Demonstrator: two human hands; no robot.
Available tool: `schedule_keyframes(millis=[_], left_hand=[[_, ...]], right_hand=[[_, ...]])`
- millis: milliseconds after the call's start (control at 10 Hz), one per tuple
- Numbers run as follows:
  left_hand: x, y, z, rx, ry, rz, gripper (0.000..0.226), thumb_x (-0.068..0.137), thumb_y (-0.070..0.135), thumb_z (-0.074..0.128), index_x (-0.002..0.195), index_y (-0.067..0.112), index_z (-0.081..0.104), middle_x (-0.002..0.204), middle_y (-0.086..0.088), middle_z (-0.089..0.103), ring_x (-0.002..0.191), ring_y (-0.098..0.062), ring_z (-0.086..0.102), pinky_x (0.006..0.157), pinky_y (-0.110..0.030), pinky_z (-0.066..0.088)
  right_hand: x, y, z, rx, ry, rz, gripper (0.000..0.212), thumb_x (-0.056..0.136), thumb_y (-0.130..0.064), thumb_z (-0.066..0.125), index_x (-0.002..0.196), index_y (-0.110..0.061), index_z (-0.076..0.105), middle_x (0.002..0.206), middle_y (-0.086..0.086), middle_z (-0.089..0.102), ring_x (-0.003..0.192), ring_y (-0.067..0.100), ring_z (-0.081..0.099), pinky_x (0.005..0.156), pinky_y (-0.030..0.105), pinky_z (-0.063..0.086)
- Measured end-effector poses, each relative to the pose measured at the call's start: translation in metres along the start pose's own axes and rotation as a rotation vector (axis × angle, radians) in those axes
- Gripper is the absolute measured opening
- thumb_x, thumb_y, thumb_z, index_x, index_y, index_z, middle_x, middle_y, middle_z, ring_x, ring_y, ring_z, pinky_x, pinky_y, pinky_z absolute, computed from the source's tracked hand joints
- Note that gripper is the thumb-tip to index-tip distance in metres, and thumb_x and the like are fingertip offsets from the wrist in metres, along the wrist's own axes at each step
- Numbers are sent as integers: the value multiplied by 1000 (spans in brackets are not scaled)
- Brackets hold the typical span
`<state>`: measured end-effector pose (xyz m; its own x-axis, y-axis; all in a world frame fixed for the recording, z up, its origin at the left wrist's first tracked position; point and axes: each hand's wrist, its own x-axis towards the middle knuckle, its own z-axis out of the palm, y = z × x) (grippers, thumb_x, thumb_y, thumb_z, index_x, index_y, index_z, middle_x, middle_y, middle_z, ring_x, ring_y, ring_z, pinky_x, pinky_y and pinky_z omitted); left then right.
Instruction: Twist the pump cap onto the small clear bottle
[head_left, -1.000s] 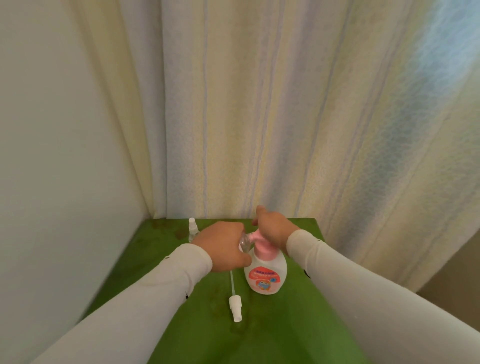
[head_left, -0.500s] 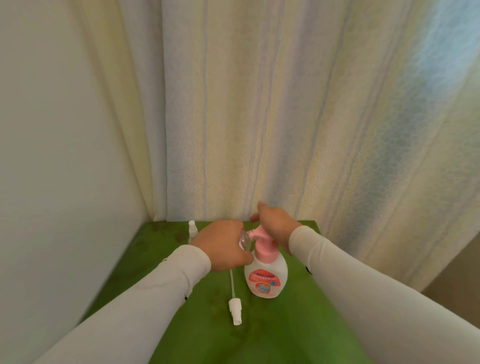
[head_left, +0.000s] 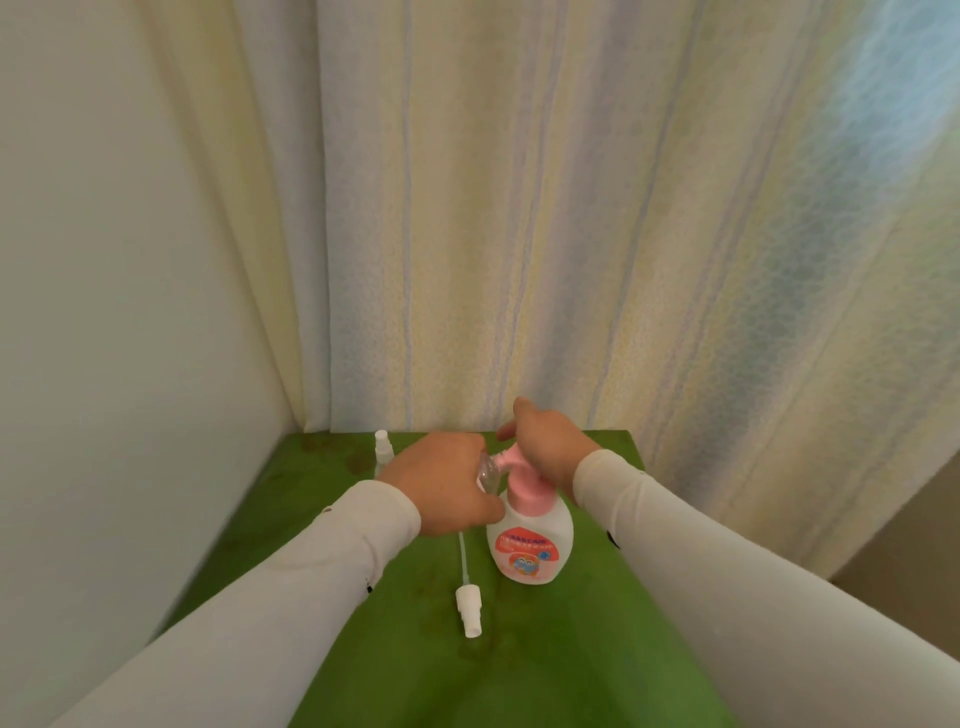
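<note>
Green worktop (head_left: 545, 665) in corner, curtain (head_left: 519, 234) behind, wall at left. Left hand (head_left: 441, 491) fingers curled round small clear bottle (head_left: 488, 472), mouth at pink nozzle; contents cannot tell. Right hand (head_left: 550, 447) rests on pink pump head of white pump bottle (head_left: 530, 545), fingers loosely bent, upright mid-worktop. Loose spray cap with dip tube (head_left: 467, 603) lies just left of it. Small spray bottle (head_left: 383, 449) stands near back edge.

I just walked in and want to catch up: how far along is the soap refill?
Done: the spray cap with its tube lies off on the green table. In hand: the left hand holds a small clear bottle at the pink pump, with the right hand on top. Left: recapping it; its fill level is hidden.
</note>
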<state>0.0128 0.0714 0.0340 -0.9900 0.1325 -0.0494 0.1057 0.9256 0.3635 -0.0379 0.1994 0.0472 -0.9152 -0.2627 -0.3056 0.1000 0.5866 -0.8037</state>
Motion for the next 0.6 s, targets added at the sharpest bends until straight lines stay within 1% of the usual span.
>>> schedule_keyframes(millis=[100,200,300,400,500,600], left_hand=[[-2,-1,8,9,-20,-32,23,70,36,65,72,25,45,75,5,54,69,-12,54,59,-30,41],[-1,-1,5,71,-46,-18,25,71,37,65,71,26,43,76,6,53,69,-12,53,58,-29,41],[-1,1,-5,53,-8,8,24,71,34,67,71,25,44,73,5,54,64,-10,51,52,-26,36],[-2,1,0,-14,9,3,22,70,31,67,70,22,46,70,3,55,61,-11,52,51,-26,36],[-3,0,8,-27,-8,-18,22,70,33,65,70,23,46,73,4,55,65,-13,54,55,-28,38],[-2,-1,7,16,-52,-23,23,70,35,66,71,25,45,75,5,54,69,-12,54,57,-29,40]], right_hand=[[3,10,6,-64,11,7,38,99,-13,26,130,1,43,126,26,54,117,40,52,102,48,42],[-2,8,6,-88,-11,3,37,99,-16,27,127,0,45,122,22,56,112,35,53,101,44,41],[0,1,-1,-32,-5,-35,42,99,-23,20,121,-3,50,108,16,59,101,30,56,97,41,43],[4,2,0,-3,-6,-33,45,99,-24,19,122,-2,50,114,20,59,106,35,55,98,43,43],[1,8,4,-36,16,-13,47,99,-24,15,123,-3,50,120,18,57,108,31,53,98,39,40],[-4,7,6,-22,2,31,46,100,-23,17,125,-1,49,127,19,54,113,33,51,100,38,38]])
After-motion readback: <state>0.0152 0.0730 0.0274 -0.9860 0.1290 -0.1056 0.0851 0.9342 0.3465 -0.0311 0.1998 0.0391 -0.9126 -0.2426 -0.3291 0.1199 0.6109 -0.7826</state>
